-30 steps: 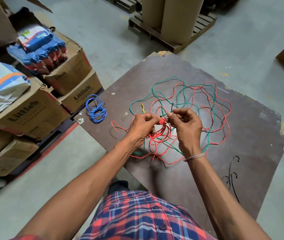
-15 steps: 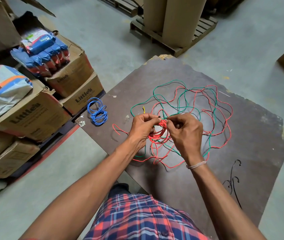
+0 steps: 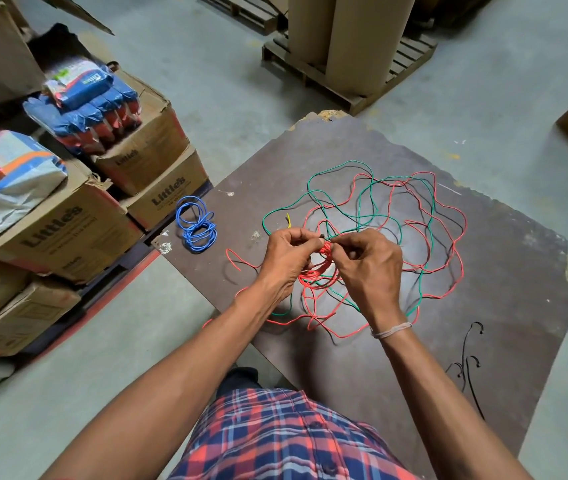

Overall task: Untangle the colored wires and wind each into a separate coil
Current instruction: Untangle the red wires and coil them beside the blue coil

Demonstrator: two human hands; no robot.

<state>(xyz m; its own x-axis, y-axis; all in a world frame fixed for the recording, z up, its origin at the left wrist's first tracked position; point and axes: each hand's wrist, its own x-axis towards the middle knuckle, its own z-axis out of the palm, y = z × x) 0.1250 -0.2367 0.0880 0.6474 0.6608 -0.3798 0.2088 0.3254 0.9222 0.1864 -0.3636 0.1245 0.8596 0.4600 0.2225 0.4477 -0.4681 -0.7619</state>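
Blue wire (image 3: 196,224): already wound into its own coil, lying apart on the worktop (image 3: 504,271), left of the red coil. Red coil (image 3: 320,268): partly wound, hanging between both hands above the worktop's middle. Left hand (image 3: 284,259): fingers curled, gripping the red coil's near-left side. Right hand (image 3: 369,268): fingers pinching a strand right at the top of the red coil, which colour hard to tell. Beyond the red coil: long loose loops of red wire (image 3: 455,244) and green wire (image 3: 344,164) crossing each other, not yet separated. Judged roughly a third done: red to finish, green untouched, a thin dark wire (image 3: 466,362) right of the red coil uncoiled.
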